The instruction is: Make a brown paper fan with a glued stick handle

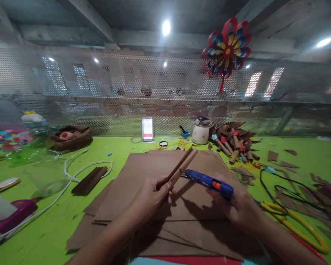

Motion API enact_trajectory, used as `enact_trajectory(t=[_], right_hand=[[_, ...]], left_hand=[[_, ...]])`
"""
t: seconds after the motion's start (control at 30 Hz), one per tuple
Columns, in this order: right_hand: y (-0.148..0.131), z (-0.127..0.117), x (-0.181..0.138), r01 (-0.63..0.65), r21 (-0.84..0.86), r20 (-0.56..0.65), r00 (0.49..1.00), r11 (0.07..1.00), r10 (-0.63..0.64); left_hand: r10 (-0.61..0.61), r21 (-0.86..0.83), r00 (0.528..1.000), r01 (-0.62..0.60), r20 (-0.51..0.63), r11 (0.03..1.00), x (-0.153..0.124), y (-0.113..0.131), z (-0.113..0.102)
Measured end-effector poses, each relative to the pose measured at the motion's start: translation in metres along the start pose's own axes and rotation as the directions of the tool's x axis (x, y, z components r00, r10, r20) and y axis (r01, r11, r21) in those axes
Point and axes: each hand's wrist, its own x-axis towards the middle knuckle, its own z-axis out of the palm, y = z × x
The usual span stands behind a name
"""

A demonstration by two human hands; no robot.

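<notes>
Both forearms come up from the bottom edge of the view and angle inward, so the two hands sit close together but apart over the middle of the table. The left hand is curled into a loose fist, back of the hand facing up, thumb pressed along the top of its grip and the fingers wrapped underneath; the wrist is straight in line with the forearm. The right hand lies a little lower and nearer the right edge, palm down, fingers closed in a grip with the knuckles raised. Its wrist bends slightly inward toward the left hand.
</notes>
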Motion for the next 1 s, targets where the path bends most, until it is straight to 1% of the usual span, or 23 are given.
enact_trajectory(t=[0.1, 0.2, 0.27, 0.4, 0.53, 0.63, 0.73, 0.87, 0.93, 1.0], right_hand=[[0.0039, 0.0003, -0.0005, -0.010, -0.009, -0.018, 1.000, 1.000, 0.010], [0.0067, 0.0009, -0.0010, -0.048, -0.008, -0.017, 0.999, 0.999, 0.048], [0.0055, 0.0017, -0.0017, -0.054, 0.005, 0.001, 0.999, 0.999, 0.054], [0.0023, 0.0030, -0.0027, -0.012, 0.007, 0.056, 0.998, 1.000, 0.012], [0.0079, 0.0017, -0.0011, -0.022, 0.003, 0.012, 1.000, 1.000, 0.022], [0.0102, 0.0005, -0.0002, -0.049, -0.005, -0.014, 0.999, 0.999, 0.049], [0.0053, 0.0011, -0.0017, -0.036, -0.018, -0.001, 0.999, 0.999, 0.036], [0.0004, 0.0024, -0.0042, -0.019, -0.005, 0.063, 0.998, 1.000, 0.019], [0.0026, 0.0019, -0.0039, -0.036, 0.002, 0.056, 0.998, 0.999, 0.036], [0.0060, 0.0010, -0.0028, -0.058, 0.007, 0.021, 0.998, 0.998, 0.057]], left_hand=[[0.004, 0.052, 1.000, -0.004, -0.005, 0.999, 0.0002, -0.0001, 0.0002], [-0.006, 0.074, 1.000, 0.007, -0.014, 0.997, 0.0006, -0.0011, 0.0006], [-0.016, 0.062, 1.000, 0.016, -0.009, 0.998, 0.0010, -0.0026, 0.0009], [-0.037, 0.054, 0.999, 0.037, -0.007, 0.998, 0.0019, -0.0063, 0.0004], [0.004, 0.061, 1.000, -0.003, -0.009, 0.998, 0.0016, -0.0073, -0.0004], [-0.005, 0.059, 1.000, 0.005, -0.009, 0.998, 0.0011, -0.0067, 0.0004], [-0.024, 0.030, 1.000, 0.024, -0.002, 0.999, 0.0013, -0.0065, 0.0011], [-0.041, 0.032, 0.999, 0.041, 0.000, 0.999, 0.0022, -0.0057, -0.0001], [-0.036, 0.053, 0.999, 0.036, -0.001, 0.998, 0.0025, -0.0049, -0.0009], [-0.025, 0.067, 1.000, 0.025, -0.004, 0.997, 0.0025, -0.0046, -0.0013]])
